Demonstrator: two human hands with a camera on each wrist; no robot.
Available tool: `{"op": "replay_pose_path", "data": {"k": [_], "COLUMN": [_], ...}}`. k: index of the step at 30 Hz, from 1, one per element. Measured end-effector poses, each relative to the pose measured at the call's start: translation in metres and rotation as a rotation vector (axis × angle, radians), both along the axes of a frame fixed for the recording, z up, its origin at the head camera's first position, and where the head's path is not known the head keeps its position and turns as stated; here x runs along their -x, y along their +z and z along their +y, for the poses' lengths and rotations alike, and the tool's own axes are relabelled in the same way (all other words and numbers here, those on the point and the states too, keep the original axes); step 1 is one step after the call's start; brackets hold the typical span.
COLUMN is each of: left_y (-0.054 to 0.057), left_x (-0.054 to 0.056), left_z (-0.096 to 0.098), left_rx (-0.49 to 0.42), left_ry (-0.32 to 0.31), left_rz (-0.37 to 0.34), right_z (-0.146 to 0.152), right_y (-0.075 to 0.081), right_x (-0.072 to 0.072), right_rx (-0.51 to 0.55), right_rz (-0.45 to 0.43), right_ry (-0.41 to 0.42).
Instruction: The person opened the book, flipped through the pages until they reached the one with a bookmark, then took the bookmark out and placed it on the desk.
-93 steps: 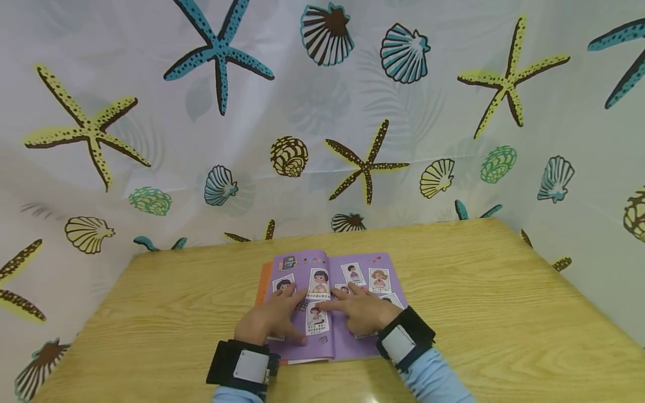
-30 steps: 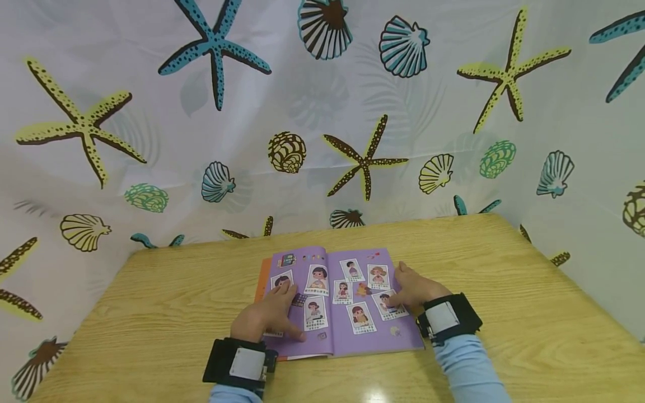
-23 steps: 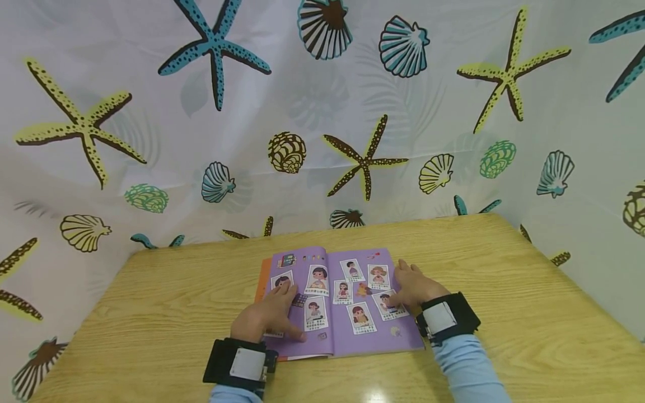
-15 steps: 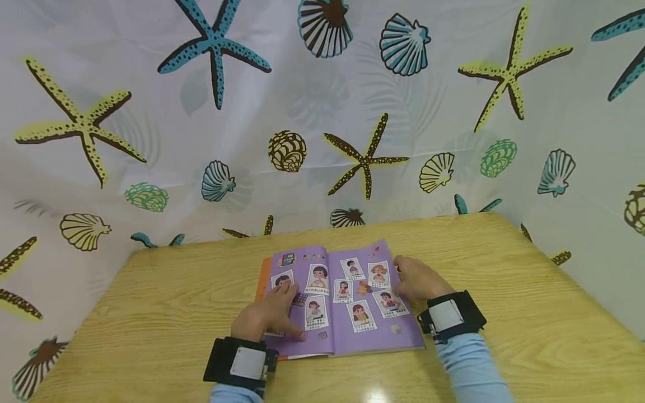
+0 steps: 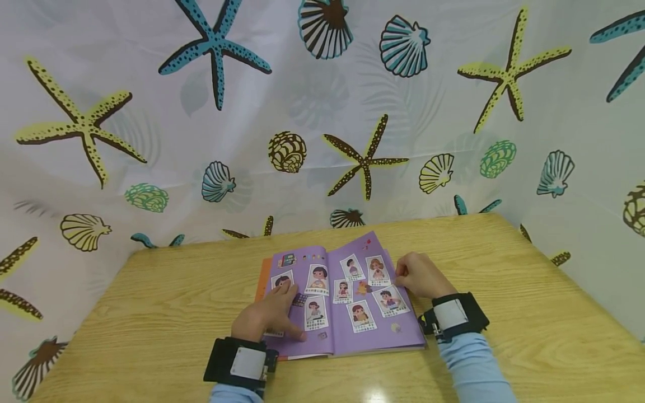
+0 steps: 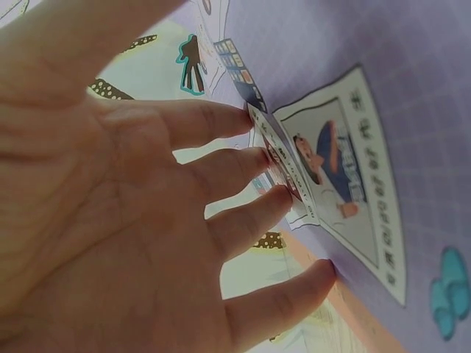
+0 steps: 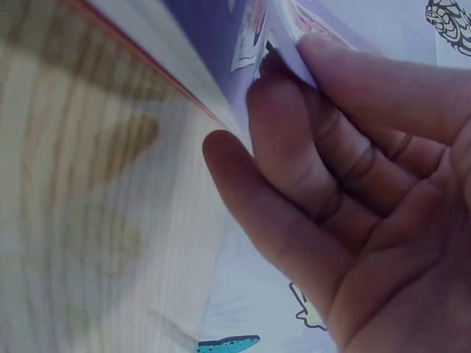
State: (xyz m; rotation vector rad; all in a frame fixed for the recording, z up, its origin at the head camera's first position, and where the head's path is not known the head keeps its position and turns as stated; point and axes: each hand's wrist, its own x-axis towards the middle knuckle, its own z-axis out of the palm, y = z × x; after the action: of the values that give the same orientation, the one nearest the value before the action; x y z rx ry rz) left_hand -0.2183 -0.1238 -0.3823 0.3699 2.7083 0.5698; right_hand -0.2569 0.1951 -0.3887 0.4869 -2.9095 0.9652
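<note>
Bright, even light with soft shadows; the head view bends at its edges, both wrist views blurred.

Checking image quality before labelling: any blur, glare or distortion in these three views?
Head view: sharp, wide-angle bend in the curtain, small glare spot on the table near edge. Left wrist view: left hand soft and close, book page readable. Right wrist view: right hand and table both blurred, dim.

light blue sleeves (image 5: 468,369); black wrist straps (image 5: 456,316) with grey panels, both arms.

Bare table (image 5: 529,313) either side of book (image 5: 347,330) — curtain (image 5: 312,112) walls back, sides
</note>
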Motion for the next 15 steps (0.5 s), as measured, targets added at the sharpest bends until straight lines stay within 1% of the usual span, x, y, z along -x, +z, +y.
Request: {"op": "replay_pose_path", "data": {"k": [5,7,12,15], "left_y": [-0.0003,-0.0008,-0.0012,-0.0002], "left_x": [0.0006,0.0007,0.0003,0.0003], "left_z": [-0.0006,-0.0008,-0.0009,-0.0003], "left_rx": [0.004,0.003,-0.001,-0.002], "left_ry": [0.003,0.006,0.009,0.001], "left_rz": [0.0,0.0,-0.006,-0.007], "right_z": [0.0012,0.0016,0.0019,0.0029], "right_y": [-0.0007,-0.0009,-0.0012,0.0003], "right_x": [0.0002,0.0002,-0.0002,-0.0008], "right_rx": [-0.012,-0.01,-0.017,-0.021], "right_rz": [0.049,0.055,0.045,0.017], "right_ry": [0.045,0.056,0.06,0.055]}}
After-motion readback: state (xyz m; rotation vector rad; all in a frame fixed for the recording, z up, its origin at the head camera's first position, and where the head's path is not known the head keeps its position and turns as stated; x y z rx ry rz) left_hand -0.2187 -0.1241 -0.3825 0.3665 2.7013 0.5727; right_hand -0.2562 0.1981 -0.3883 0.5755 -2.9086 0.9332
